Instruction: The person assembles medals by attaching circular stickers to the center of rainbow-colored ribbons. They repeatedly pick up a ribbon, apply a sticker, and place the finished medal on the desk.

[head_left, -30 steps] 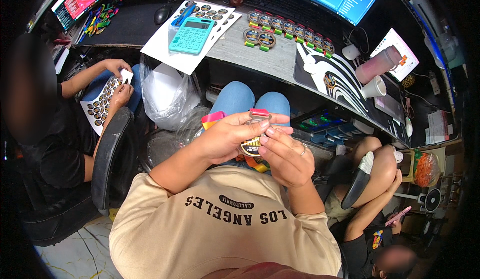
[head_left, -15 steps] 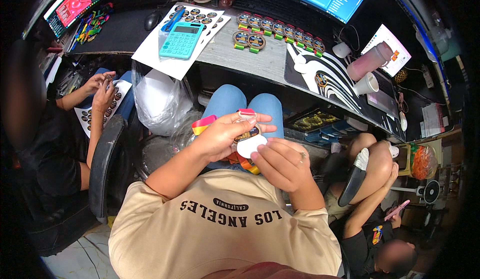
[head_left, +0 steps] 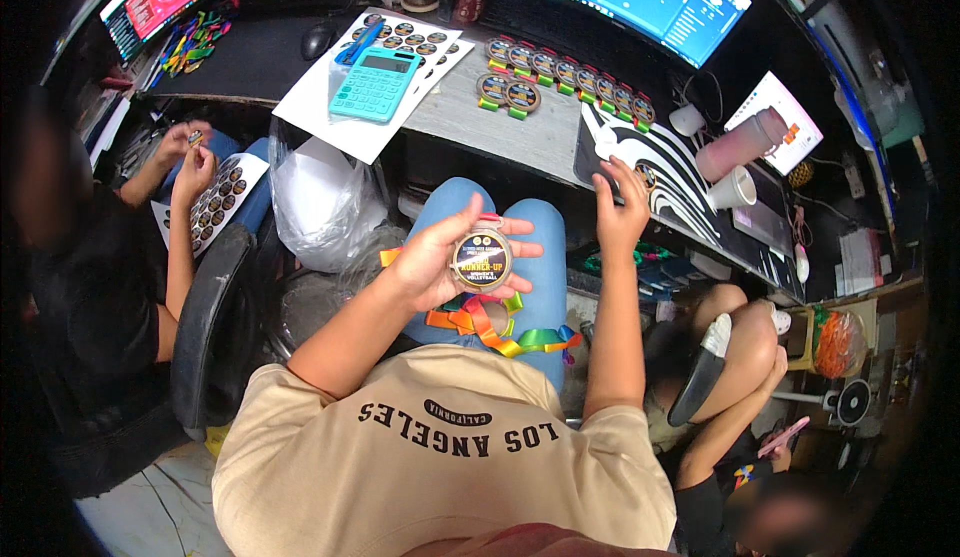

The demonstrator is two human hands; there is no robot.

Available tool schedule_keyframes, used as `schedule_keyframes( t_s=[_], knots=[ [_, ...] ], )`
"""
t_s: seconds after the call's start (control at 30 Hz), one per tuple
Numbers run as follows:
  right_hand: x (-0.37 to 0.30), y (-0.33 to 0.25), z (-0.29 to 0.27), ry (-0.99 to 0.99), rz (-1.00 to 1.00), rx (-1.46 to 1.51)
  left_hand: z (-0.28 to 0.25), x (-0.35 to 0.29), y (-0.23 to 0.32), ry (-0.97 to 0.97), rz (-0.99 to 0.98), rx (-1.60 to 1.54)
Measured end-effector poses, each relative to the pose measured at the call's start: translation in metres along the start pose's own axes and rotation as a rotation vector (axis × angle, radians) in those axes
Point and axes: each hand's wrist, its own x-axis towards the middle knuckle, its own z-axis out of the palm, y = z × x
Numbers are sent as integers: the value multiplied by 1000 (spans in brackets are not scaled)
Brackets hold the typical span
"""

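Medal [head_left: 481, 260] lay face-up on your left hand [head_left: 440, 260], fingers wide, short of the front edge of the table [head_left: 462, 109], best held level while your right hand [head_left: 622, 215] hung at that edge, fingers loosely parted.

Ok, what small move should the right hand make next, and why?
Probably have the right hand pick up the round printed piece on the striped mat: the hand is right beside it, while the left hand supports the medal, printed face up.
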Motion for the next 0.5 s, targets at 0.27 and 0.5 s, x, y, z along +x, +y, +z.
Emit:
schedule_keyframes(
  t_s=[0.27, 0.5],
  knots=[
    [-47, -122, -33, -290, -361, 43, -1, 3, -7, 53, 97, -26],
    [-65, -140, -22, -392, -376, -2, 9, 5, -8, 234, 100, -68]
  ],
)
